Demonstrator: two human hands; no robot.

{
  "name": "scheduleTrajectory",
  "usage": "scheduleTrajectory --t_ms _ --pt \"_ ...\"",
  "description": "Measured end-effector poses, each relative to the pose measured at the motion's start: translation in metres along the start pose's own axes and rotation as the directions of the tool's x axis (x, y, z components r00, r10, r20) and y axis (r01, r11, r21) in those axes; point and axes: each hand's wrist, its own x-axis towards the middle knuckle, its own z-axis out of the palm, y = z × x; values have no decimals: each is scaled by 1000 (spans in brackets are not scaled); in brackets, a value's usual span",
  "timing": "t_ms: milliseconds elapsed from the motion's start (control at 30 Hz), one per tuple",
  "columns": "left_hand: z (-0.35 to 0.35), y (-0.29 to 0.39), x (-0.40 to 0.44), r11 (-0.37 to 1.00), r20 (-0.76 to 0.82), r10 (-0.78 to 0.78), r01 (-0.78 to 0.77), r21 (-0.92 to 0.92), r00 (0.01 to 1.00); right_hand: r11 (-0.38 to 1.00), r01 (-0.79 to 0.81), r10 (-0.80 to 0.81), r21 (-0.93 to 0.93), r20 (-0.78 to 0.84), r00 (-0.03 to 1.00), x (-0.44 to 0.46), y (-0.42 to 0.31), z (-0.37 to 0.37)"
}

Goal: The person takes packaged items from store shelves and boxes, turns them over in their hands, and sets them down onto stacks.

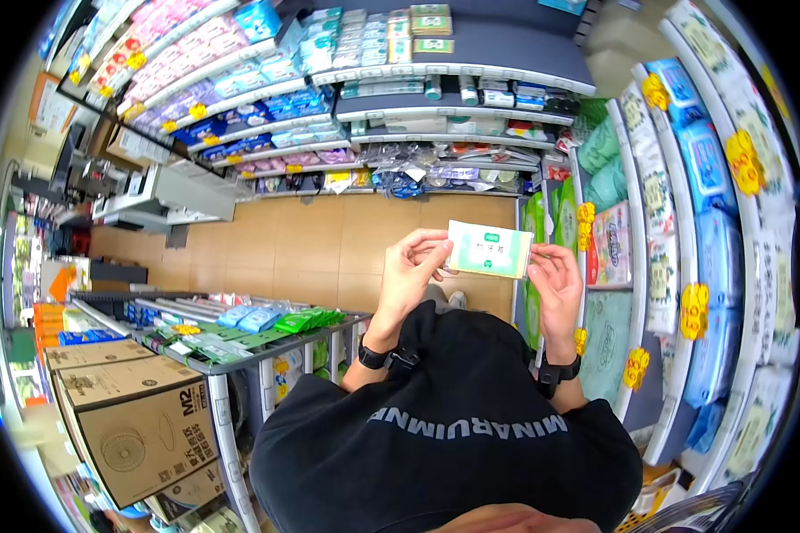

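Two hands are holding one flat packet, with no sag visible along its length. The left hand (414, 271) is pinching the left end of the packet (490, 250) between thumb and fingers; the right hand (556, 282) is pinching the opposite end in like manner. The packet, white and green with dark printing, is tilting slightly down toward the right hand, and its printed face is turning up to the viewer. Black wristbands are encircling both wrists, one on the left (372, 357) and one on the right (556, 373).

Beyond the grip, dark shelving (516, 49) is carrying rows of packaged goods. Right of the grip, blue packs (716, 244) are standing in a column beside yellow tags (745, 163). Left of the grip and nearer the body, a low rack (284, 346) is bearing green packets (308, 320) and light blue ones; farther left, a brown carton (142, 426) is displaying a fan drawing. Beneath the grip, tan flooring (320, 266) is showing, and a black shirt (444, 391) with grey lettering is filling the near side
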Motion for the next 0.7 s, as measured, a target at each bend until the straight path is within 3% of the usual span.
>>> scheduleTrajectory --t_ms 300,567,700 --pt "12 7 -48 1000 170 -28 26 12 985 992 122 -127 -40 -206 970 -94 -7 3" --pt "-15 -7 -111 991 296 -123 102 86 947 998 58 -52 7 -355 933 -193 5 31" --pt "-13 -21 -138 978 396 -207 181 103 894 995 91 -100 -41 -439 893 -249 13 33"
